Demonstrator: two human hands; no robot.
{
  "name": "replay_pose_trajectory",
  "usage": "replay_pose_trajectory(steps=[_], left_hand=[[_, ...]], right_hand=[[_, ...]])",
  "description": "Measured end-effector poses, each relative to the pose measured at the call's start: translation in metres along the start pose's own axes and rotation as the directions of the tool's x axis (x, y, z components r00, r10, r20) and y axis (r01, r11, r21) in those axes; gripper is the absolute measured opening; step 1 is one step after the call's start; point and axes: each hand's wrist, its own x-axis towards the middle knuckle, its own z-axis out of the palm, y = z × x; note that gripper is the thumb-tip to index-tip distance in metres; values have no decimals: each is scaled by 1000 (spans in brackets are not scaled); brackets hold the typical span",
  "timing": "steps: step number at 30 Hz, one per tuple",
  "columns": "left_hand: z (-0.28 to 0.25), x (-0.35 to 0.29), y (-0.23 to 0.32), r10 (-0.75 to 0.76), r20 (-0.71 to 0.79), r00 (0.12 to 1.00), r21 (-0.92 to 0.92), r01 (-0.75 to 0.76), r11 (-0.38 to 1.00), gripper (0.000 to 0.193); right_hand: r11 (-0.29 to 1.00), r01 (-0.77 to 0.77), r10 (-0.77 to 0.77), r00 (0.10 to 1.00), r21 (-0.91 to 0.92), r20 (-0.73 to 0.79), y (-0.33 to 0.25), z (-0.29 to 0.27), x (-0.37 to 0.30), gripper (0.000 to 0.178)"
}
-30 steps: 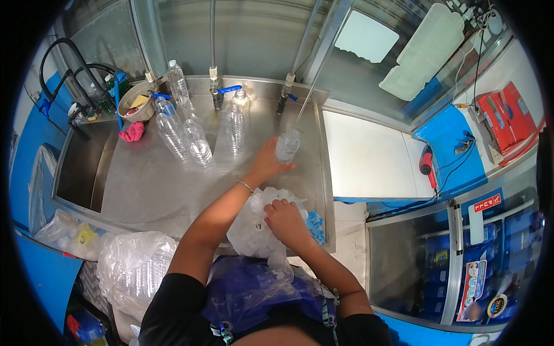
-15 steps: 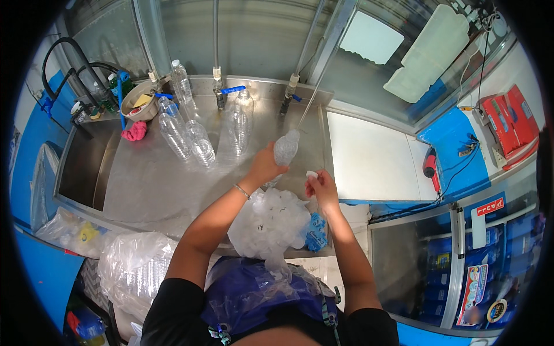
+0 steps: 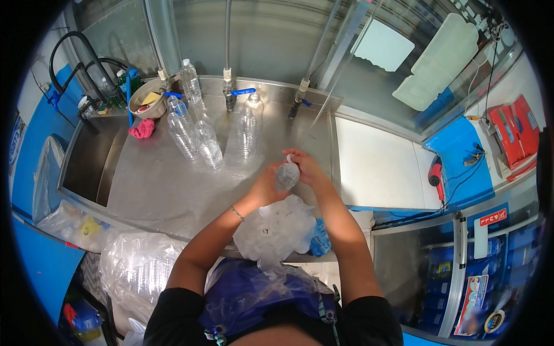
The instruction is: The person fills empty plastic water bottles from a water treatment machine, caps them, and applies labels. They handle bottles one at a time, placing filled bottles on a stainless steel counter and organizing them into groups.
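Clamping clear plastic bottle (image 3: 287,177) with left hand (image 3: 266,183), mid-frame | pinching white plastic cap (image 3: 289,158) with right hand (image 3: 306,167) | ideally keeping cap square

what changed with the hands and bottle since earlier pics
The right hand left the translucent bag of white pieces, took a small white cap and brought it to the top of the clear plastic bottle. The left hand, still holding that bottle, drew it back from the rightmost blue-handled tap. The bag and other clear bottles stayed put.

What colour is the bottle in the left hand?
The bottle is clear and colourless, best seen in the head view.
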Motion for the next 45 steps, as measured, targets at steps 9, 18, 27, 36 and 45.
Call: replay_pose_trajectory(steps=[9,18,27,36,45], left_hand=[[-57,57,-7,265,-659,704,432,66,899,76],[-60,75,-31,-84,-176,981,62,96,993,91],[-23,109,-36,101,298,949,-234,-30,972,83],[-18,100,-72,28,310,950,-672,198,714,79],[-17,9,-23,-12,254,967,3,11,1000,91]], right_hand=[[980,-80,53,987,184,150,-33,4,-12,34],[427,223,-545,837,-876,-53,-31,36,-97,36],[-166,531,-697,532,-831,480,-30,93,-113,41],[-332,455,-756,396,-826,522,-16,90,-100,42],[368,395,-788,613,-842,-57,-37,44,-67,78]])
